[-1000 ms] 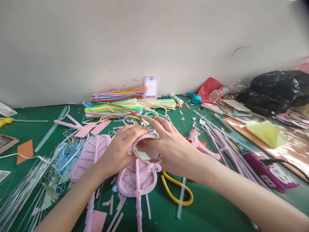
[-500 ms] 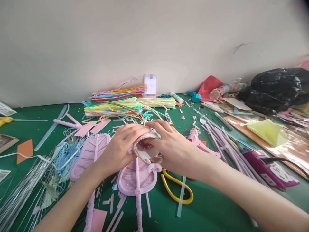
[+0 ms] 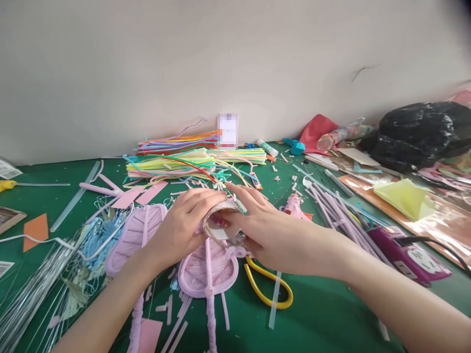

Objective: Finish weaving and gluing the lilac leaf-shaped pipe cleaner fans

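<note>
Between my hands is a short, round tube [image 3: 211,230] with a pale brown rim, its open end facing me. Small pink and red bits show inside it. My left hand [image 3: 189,220] curls around its left side. My right hand [image 3: 263,223] holds the right side, the thumb at the opening and the forefinger stretched away. Just below lies a lilac fan-shaped piece [image 3: 195,279] with a twisted stem, partly covered by the hands and tube. A second lilac fan-shaped piece [image 3: 128,235] lies left, behind my left forearm. A lilac curl [image 3: 237,251] sits under my right hand.
Bundles of coloured pipe cleaners [image 3: 169,164] lie along the wall. At right are a pink glue gun [image 3: 294,205], lilac stems [image 3: 338,215], a purple power strip [image 3: 408,255] and a black bag [image 3: 423,135]. Yellow-handled loop [image 3: 270,301], blue tassels [image 3: 95,247] and wires [image 3: 40,289] surround the hands.
My right hand has shifted and turned slightly over the tube, its forefinger straighter. The lilac curl beneath it looks flatter. My left hand keeps its hold, and the view has moved slightly.
</note>
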A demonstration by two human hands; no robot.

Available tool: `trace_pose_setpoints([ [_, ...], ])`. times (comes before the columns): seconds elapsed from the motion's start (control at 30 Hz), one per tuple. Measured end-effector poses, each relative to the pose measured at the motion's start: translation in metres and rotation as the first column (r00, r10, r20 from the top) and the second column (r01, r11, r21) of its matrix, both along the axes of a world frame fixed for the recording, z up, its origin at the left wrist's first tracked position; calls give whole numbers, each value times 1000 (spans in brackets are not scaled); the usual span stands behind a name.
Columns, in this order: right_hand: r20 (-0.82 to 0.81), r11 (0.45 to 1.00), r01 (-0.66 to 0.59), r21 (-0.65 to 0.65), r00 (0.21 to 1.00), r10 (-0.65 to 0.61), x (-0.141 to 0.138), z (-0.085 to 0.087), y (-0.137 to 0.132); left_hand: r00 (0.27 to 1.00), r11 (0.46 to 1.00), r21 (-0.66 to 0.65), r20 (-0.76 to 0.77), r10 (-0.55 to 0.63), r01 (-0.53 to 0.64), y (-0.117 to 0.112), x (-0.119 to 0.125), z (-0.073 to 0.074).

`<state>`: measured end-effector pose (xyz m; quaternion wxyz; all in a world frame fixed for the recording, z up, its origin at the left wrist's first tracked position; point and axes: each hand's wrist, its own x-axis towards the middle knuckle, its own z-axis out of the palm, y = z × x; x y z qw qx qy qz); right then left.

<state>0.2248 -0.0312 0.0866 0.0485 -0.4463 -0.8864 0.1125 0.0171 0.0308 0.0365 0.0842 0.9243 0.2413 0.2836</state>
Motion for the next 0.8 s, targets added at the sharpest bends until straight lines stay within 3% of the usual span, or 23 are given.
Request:
trace_pose_setpoints([
  [0.17,41,997,2,82,999,-5,-2,4,-3,1000,1000,-13,25,2,-2,1,1,1],
  [0.37,64,972,-96,214,994,84,0,10,-1,1000,1000,-25,5,14,-13,0,1,2],
  [0.57,75,955,57,290,994,-82,-9,7,9,1000,995,-102,7,16,-15,0,0,1],
  [0.8,163,949,-115,293,984,69,-14,9,16,1000,998,-65,-8,18,-19,1,0,-3],
])
